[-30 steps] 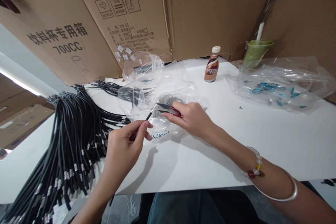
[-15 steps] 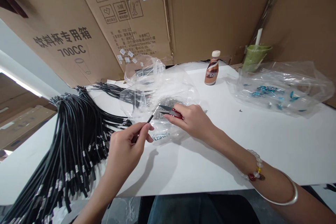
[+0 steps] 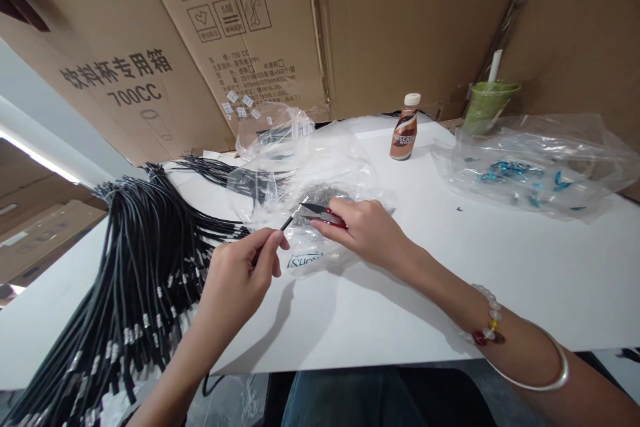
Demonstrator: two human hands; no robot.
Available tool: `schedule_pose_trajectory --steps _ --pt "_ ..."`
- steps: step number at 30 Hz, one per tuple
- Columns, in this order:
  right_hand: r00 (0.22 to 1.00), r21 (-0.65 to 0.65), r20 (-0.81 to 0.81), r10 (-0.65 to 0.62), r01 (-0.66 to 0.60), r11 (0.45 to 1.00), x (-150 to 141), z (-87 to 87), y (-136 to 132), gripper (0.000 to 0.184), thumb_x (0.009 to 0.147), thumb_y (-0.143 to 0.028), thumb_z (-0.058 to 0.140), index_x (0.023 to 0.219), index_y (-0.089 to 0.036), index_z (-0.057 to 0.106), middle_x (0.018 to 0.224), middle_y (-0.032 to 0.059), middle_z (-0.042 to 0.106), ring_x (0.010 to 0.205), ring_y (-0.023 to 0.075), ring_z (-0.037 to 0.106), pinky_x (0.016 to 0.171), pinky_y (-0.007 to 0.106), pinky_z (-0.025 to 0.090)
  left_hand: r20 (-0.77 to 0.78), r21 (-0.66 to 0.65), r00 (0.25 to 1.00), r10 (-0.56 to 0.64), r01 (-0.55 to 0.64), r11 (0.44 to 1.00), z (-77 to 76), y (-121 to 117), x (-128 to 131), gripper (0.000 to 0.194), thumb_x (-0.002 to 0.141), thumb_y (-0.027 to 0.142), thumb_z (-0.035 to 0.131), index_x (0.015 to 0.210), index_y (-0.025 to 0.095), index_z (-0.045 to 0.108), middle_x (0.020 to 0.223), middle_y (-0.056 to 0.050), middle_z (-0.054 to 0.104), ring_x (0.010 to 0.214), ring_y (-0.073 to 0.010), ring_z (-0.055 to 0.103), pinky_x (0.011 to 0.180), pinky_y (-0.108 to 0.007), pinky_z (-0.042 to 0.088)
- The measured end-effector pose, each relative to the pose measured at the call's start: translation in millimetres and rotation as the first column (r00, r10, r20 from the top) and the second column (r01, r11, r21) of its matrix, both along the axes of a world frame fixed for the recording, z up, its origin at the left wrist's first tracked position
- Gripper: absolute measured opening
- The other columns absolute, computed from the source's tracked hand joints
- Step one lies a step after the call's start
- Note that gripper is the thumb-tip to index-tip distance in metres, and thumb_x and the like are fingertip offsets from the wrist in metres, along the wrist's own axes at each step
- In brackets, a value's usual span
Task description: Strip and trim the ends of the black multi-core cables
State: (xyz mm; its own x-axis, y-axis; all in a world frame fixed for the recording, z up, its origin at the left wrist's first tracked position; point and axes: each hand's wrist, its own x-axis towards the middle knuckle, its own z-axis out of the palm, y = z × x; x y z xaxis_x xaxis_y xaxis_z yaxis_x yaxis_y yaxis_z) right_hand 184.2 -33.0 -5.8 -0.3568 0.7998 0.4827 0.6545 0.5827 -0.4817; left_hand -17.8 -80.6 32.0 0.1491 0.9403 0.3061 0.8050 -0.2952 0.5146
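My left hand (image 3: 245, 267) pinches a thin black cord (image 3: 286, 223) near its end, which points up and to the right. At the cord's tip something small and pale shows, too small to make out. My right hand (image 3: 367, 230) is closed around a pair of red-handled thread snips (image 3: 325, 213), their dark blades at the cord's tip and slightly apart. Just behind the blades lies a clear plastic bag (image 3: 345, 157) holding a mass of small silvery pieces (image 3: 323, 195). A large bundle of black cords (image 3: 145, 260) with silvery ends lies left of my left hand.
A brown coffee bottle (image 3: 404, 128) stands toward the back. At the right, a clear bag (image 3: 600, 160) holds teal pieces, with a green cup (image 3: 487, 107) behind it. Cardboard boxes (image 3: 420, 27) wall off the back of the white table (image 3: 450, 293).
My left hand has shifted slightly left and down with the cord. The snips have tilted a little, and their blades now meet the cord's tip.
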Motion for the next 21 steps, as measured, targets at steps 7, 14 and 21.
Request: schedule_pose_trajectory --steps 7,14,21 --pt "0.997 0.050 0.071 -0.012 0.008 0.999 0.0 -2.2 0.2 0.039 0.095 -0.050 0.044 0.073 -0.019 0.047 0.059 -0.0039 0.041 0.051 0.0100 0.029 0.050 0.025 0.024 0.022 -0.116 1.000 -0.010 0.013 0.993 5.1 3.0 -1.9 0.035 0.091 0.038 0.043 0.070 0.019 0.063 0.040 0.008 0.049 0.035 -0.0067 0.034 0.039 -0.019 0.025" --pt "0.987 0.070 0.158 -0.034 0.023 0.997 -1.5 -3.2 0.7 0.043 0.097 -0.053 0.039 0.078 -0.017 0.054 0.058 -0.0028 0.041 0.052 0.0111 0.029 0.051 0.025 0.025 0.000 -0.133 1.000 -0.013 0.013 0.991 8.6 5.4 -1.4 0.037 0.091 0.041 0.043 0.069 0.019 0.063 0.040 0.007 0.047 0.036 -0.0073 0.035 0.041 -0.020 0.027" --pt "0.958 0.128 0.275 -0.080 0.046 0.991 -1.4 -3.9 1.2 0.049 0.097 -0.055 0.034 0.082 -0.015 0.059 0.059 0.0005 0.048 0.050 0.0122 0.037 0.048 0.025 0.024 -0.135 -0.027 0.991 0.000 -0.004 1.000 6.4 6.0 0.4 0.037 0.089 0.040 0.045 0.070 0.019 0.067 0.040 0.007 0.043 0.038 -0.0087 0.035 0.047 -0.023 0.028"
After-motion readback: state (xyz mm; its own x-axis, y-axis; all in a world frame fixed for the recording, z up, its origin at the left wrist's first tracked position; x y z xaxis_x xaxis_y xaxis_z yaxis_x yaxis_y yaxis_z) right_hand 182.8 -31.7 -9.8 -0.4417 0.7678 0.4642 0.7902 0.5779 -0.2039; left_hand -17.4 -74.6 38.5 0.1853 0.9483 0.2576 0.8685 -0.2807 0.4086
